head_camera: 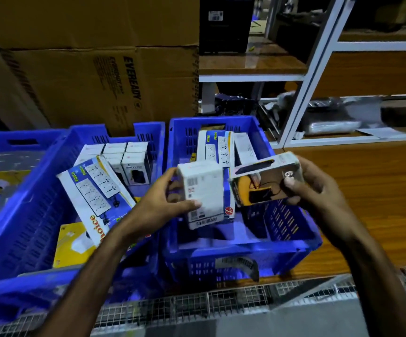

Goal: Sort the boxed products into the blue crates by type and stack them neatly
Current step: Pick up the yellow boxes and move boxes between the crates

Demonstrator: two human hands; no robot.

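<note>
Landmark = right blue crate (292,229). Left of it sat the left crate (38,190), w/ a block of small white boxes (126,154) stacked at its back and a long power-strip box (94,188) leaning across. Both hands hovered over the right crate. Left hand (155,205) gripped a white box (204,193), thumb across its face. Right hand (316,183) pinched a yellow-black box (265,183), fingers curled round its end. Imo: check type, then lay each flat w/ matching stock, edges squared. Right crate's near half looked open; 2 tall boxes (219,147) stood at its back wall. Keep clear of the shared rim.
</note>
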